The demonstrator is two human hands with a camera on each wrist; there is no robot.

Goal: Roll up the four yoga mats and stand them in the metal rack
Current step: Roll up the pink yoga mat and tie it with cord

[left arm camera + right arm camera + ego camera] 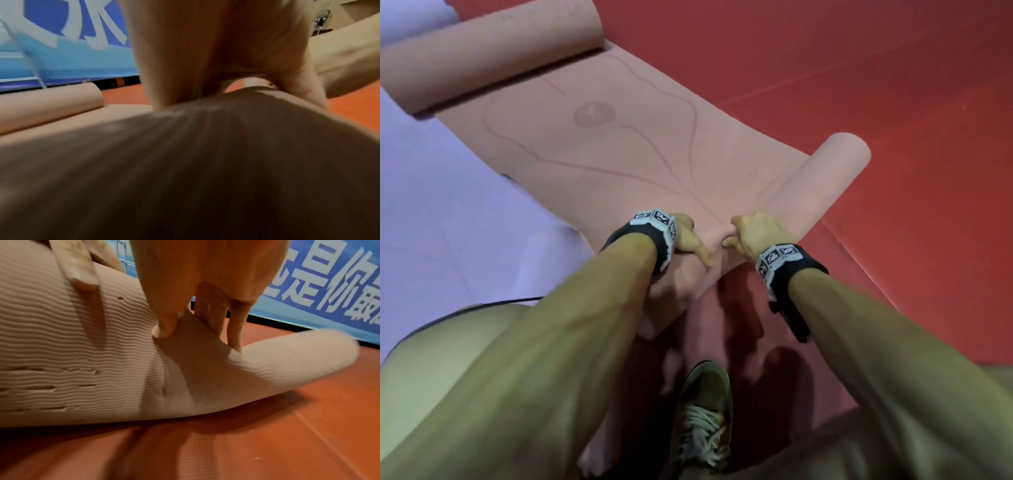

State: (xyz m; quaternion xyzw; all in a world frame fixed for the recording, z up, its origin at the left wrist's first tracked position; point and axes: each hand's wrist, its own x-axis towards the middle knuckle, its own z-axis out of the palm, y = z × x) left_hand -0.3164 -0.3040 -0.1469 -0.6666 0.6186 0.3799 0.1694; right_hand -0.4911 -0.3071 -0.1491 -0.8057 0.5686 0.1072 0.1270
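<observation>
Fingertips (164, 331) of the right hand (753, 236) curl over and press into the ribbed back of a pink mat (592, 147), pinching its rolled near edge. The left hand (686, 243) sits just beside it on the same roll, thumb stretched along the top; whether its fingers are clamped underneath cannot be told. Both hands meet near the middle of the roll, neither clearly nearer. The roll's long axis runs crosswise in front of the person, from lower left to upper right, so the unrolled length lies straight ahead, beyond the fingers, on the red floor (893, 102). Its far end (493, 51) is curled up too. A shoe (702, 411) stands behind the roll.
</observation>
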